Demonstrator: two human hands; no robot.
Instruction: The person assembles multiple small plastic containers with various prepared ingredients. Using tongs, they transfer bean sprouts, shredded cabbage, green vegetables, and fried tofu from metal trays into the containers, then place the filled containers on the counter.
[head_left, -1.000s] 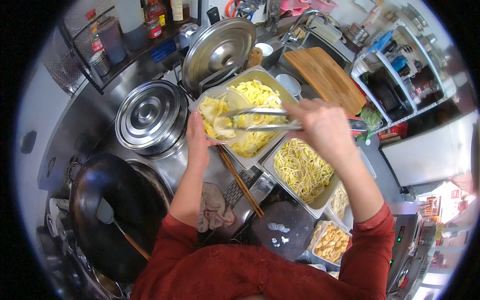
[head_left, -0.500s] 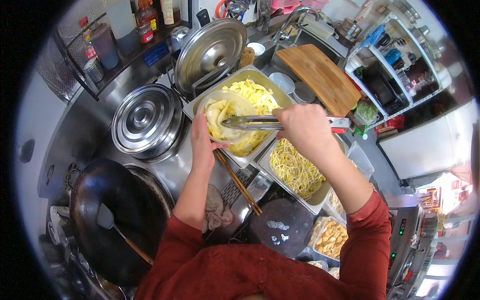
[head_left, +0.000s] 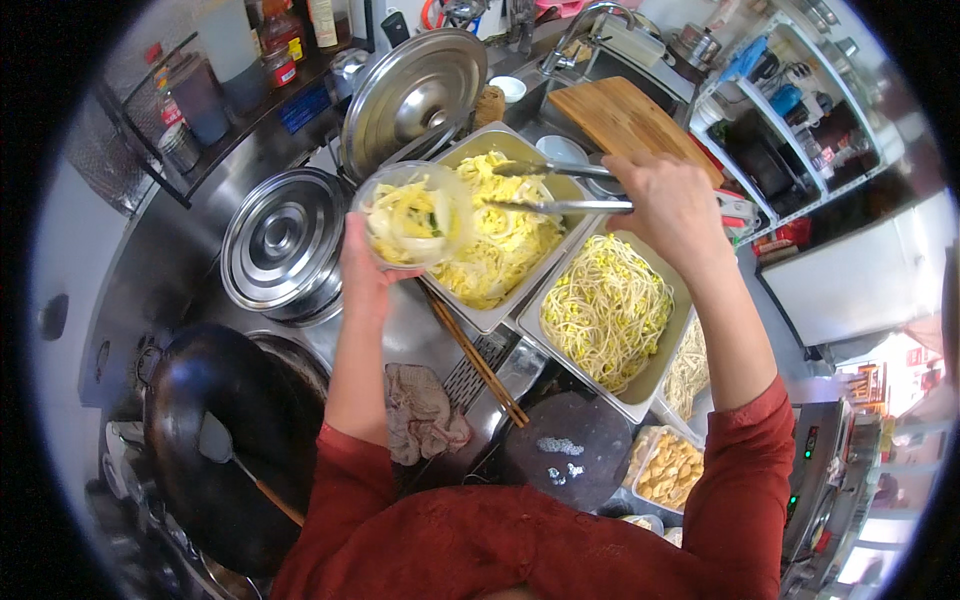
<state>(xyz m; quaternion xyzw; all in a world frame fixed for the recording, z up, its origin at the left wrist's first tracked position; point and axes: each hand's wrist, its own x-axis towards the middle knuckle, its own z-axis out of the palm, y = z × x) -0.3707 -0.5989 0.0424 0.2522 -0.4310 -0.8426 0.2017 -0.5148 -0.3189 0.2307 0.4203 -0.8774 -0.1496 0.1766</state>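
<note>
My left hand point(head_left: 366, 252) is closed around the side of a clear plastic bowl point(head_left: 460, 205) holding shredded pale-yellow cabbage with a bit of green. The bowl is tilted over the left edge of a metal pan point(head_left: 484, 322) of cut cabbage point(head_left: 505, 255). In my right hand point(head_left: 668, 200) is a pair of metal tongs point(head_left: 570, 207). Their arms are spread apart above the cabbage in the pan, with nothing seen between the tips. Right beside this pan sits a second metal pan point(head_left: 632, 408) full of bean sprouts point(head_left: 607, 312).
A dark wok point(head_left: 235, 400) with a spatula point(head_left: 215, 440) stands at the lower left, a lidded pot point(head_left: 280, 235) behind it. Chopsticks point(head_left: 475, 358), a crumpled cloth point(head_left: 424, 415) and a round dark board point(head_left: 570, 440) lie nearer me. A cutting board point(head_left: 635, 120) spans the sink.
The bowl has moved left, away from the pan's middle. The tongs have come out of the bowl, moved right and spread wide over the pan's cabbage.
</note>
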